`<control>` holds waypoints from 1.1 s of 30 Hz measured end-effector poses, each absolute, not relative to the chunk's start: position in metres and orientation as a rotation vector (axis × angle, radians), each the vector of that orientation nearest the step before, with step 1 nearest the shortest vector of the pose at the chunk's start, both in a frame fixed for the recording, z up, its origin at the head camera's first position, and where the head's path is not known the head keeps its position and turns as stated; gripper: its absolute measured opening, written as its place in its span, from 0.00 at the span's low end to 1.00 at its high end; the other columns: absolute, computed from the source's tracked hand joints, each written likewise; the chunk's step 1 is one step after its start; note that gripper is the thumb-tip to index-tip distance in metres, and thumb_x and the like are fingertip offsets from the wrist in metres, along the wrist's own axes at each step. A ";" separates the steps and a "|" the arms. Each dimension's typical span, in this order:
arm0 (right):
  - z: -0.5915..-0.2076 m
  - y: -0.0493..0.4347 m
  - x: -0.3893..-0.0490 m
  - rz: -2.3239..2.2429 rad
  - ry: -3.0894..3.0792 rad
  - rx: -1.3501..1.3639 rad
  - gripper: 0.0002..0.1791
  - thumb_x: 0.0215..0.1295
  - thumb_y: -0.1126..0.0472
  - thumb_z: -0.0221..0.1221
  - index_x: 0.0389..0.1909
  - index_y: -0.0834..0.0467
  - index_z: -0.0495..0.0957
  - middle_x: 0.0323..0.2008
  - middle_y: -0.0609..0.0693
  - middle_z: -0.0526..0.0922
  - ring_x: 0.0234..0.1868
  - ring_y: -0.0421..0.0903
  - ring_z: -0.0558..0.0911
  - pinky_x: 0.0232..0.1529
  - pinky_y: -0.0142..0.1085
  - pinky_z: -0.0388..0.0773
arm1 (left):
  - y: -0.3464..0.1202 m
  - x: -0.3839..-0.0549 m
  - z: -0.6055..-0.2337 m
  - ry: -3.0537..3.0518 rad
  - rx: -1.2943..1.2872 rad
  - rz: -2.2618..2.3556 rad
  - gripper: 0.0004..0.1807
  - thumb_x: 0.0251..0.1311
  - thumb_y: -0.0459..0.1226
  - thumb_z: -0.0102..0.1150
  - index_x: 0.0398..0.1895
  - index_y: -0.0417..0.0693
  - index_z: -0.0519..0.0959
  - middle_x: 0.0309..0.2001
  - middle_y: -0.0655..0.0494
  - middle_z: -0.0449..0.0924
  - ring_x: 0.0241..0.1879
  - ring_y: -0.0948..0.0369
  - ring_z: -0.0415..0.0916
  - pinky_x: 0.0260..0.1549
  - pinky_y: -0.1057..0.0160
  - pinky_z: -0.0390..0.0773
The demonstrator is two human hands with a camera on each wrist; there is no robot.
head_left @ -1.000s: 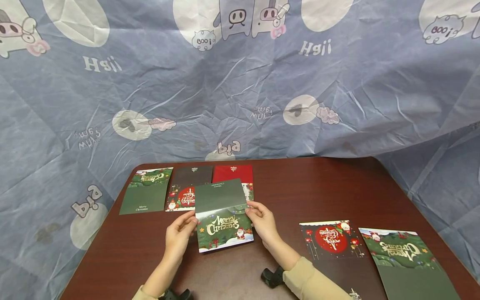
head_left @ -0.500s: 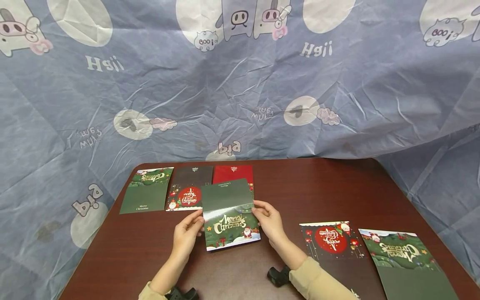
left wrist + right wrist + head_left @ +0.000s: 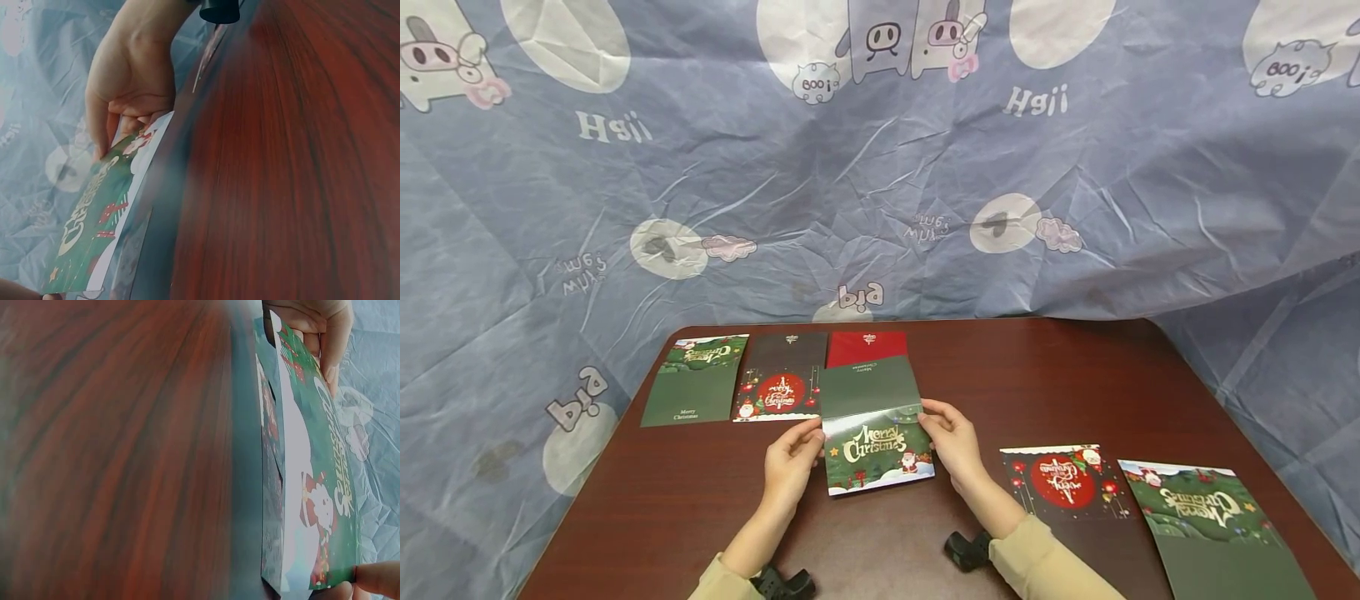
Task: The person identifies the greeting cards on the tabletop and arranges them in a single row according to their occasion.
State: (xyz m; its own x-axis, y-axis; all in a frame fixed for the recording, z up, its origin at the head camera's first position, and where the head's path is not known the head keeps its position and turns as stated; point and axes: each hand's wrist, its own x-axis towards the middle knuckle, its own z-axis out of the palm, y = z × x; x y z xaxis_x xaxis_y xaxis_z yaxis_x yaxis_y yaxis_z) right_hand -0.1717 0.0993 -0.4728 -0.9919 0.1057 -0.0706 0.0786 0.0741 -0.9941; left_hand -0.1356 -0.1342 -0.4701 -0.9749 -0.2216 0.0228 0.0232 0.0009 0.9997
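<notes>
A green Christmas card (image 3: 880, 450), unfolded with a crease across its middle, is held by both hands above the table. My left hand (image 3: 792, 462) pinches its left edge near the crease. On the opposite edge, my right hand (image 3: 953, 442) grips it between thumb and fingers. The card's upper half covers most of a red card (image 3: 867, 346) behind it. In the left wrist view the green card (image 3: 103, 215) appears edge-on, raised off the wood. The right wrist view shows the card (image 3: 319, 481) with a Santa print, the right fingertips (image 3: 375, 578) at its corner.
To the left lie a dark card (image 3: 782, 392) and another green card (image 3: 696, 387) on the brown table (image 3: 1037, 375). On the right are a second dark card (image 3: 1063, 479) and a further green card (image 3: 1210, 508). A printed blue cloth (image 3: 880, 183) hangs behind the table.
Both hands have carried the green card to the right, uncovering the dark card at the back and covering more of the red one. The cards on the table have stayed in place.
</notes>
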 end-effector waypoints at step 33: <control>-0.478 0.143 -0.187 2.059 -2.293 -0.358 0.16 0.66 0.63 0.55 0.54 0.59 0.76 0.35 0.49 0.83 0.30 0.38 0.74 0.30 0.29 0.70 | -0.083 -0.157 -0.462 -2.076 0.094 -2.099 0.12 0.57 0.23 0.55 0.45 0.27 0.78 0.37 0.33 0.80 0.27 0.52 0.77 0.22 0.69 0.75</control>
State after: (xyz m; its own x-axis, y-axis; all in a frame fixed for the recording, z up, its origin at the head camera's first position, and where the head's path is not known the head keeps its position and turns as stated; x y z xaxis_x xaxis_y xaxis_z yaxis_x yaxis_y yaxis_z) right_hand -0.1873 0.1430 -0.4775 -0.9726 0.1967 -0.1241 0.1445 0.0926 -0.9852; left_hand -0.1570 -0.0827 -0.4617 -0.9803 -0.1773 0.0865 0.0885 -0.0034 0.9961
